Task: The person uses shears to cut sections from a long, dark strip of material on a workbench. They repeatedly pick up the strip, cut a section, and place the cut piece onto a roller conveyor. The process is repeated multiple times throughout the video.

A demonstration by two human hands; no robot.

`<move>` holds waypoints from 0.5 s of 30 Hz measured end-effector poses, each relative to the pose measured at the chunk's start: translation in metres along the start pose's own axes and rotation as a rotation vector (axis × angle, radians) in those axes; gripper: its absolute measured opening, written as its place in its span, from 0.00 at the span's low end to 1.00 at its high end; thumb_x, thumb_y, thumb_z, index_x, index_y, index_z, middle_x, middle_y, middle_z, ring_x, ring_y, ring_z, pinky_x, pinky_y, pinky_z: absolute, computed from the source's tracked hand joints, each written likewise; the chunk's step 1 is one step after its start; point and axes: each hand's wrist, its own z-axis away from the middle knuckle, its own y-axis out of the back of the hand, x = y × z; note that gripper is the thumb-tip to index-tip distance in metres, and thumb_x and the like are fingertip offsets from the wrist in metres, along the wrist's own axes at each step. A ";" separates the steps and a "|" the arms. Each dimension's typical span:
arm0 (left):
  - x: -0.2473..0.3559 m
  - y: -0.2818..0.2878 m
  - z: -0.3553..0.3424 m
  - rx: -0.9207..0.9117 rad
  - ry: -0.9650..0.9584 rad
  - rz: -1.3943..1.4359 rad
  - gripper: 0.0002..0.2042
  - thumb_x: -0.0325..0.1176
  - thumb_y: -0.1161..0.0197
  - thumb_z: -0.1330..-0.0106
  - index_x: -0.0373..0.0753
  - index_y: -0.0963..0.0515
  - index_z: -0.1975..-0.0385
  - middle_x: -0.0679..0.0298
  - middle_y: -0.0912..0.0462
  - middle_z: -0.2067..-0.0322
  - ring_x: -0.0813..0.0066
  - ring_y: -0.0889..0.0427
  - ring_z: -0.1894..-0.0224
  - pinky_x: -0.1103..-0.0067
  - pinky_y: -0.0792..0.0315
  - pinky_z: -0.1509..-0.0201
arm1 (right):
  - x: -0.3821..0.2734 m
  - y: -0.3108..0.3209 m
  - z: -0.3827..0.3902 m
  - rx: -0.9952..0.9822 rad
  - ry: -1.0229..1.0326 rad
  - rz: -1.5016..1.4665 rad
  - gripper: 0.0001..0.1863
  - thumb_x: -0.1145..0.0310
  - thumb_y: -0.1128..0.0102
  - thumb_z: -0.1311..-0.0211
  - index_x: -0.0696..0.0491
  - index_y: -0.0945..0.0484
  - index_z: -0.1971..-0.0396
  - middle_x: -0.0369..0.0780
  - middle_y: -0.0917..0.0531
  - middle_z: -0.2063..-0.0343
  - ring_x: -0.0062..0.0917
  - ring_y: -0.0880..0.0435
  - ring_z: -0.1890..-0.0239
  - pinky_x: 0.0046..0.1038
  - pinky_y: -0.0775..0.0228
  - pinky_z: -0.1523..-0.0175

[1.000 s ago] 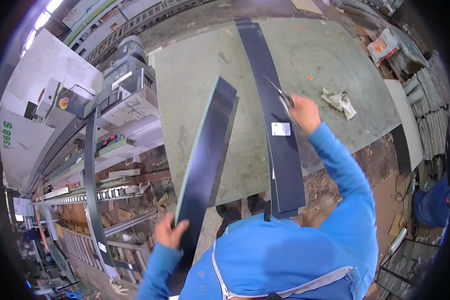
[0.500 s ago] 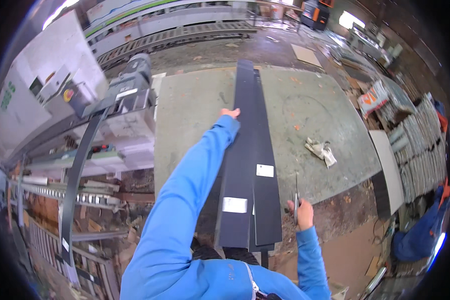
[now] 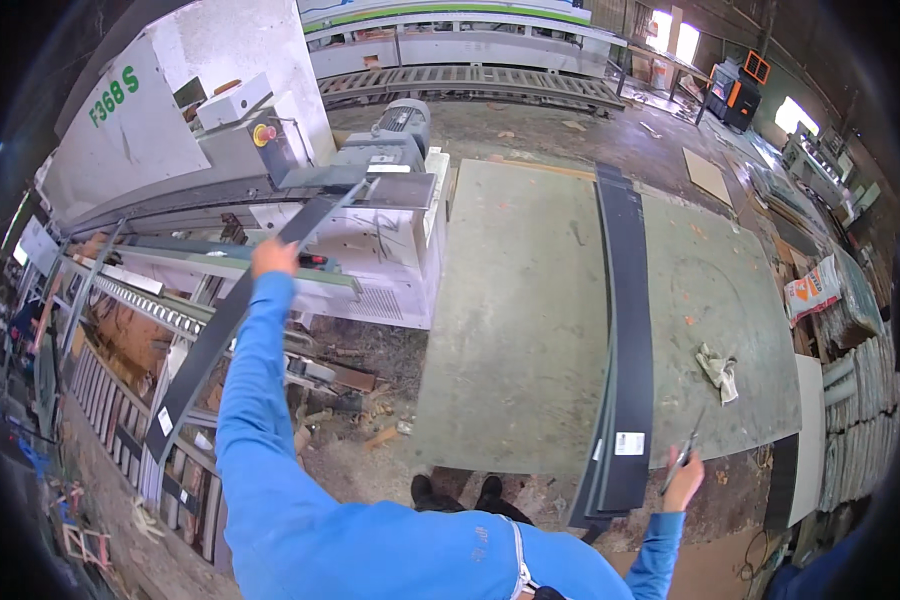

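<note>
My left hand (image 3: 275, 258) grips a long dark strip (image 3: 225, 318) that lies at a slant across the white machine on the left and bears a white label near its lower end. My right hand (image 3: 682, 475) holds metal scissors (image 3: 691, 441) beside the lower right of a pile of long dark strips (image 3: 625, 340). The pile rests lengthwise on a grey-green board (image 3: 510, 300) and has white labels at its near end. A crumpled light glove or cloth (image 3: 718, 372) lies on the board to the right of the pile.
The white machine (image 3: 135, 130) has a grey motor (image 3: 398, 130) and a red emergency button (image 3: 264, 135). Roller rails (image 3: 105, 390) run at lower left, debris around them. Wrapped bundles (image 3: 855, 420) and a white sack (image 3: 812, 292) line the right side. A long machine (image 3: 450, 50) stands behind.
My left hand has swung from the strips on the board over to the strip on the left machine. A strip it held now lies on the pile. My right hand with the scissors has moved down.
</note>
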 end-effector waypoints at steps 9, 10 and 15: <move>-0.266 -0.125 -0.043 -0.279 0.070 0.048 0.40 0.66 0.66 0.41 0.29 0.22 0.72 0.40 0.23 0.68 0.41 0.26 0.60 0.57 0.36 0.54 | -0.200 0.014 0.009 -0.146 0.066 -0.454 0.05 0.76 0.45 0.48 0.58 0.31 0.77 0.39 0.28 0.84 0.18 0.32 0.79 0.24 0.38 0.73; -0.282 -0.123 -0.053 -0.297 0.038 0.069 0.41 0.68 0.66 0.42 0.29 0.22 0.72 0.39 0.23 0.68 0.40 0.26 0.60 0.57 0.36 0.54 | -0.216 0.005 0.014 -0.162 0.114 -0.496 0.04 0.76 0.45 0.49 0.58 0.31 0.77 0.39 0.28 0.84 0.18 0.32 0.79 0.23 0.38 0.73; -0.249 -0.118 -0.018 -0.378 0.080 0.136 0.44 0.72 0.64 0.48 0.28 0.22 0.69 0.38 0.24 0.67 0.42 0.26 0.57 0.61 0.35 0.51 | -0.291 -0.022 0.022 -0.278 0.161 -0.648 0.05 0.75 0.44 0.50 0.57 0.31 0.79 0.34 0.30 0.87 0.14 0.33 0.82 0.19 0.41 0.77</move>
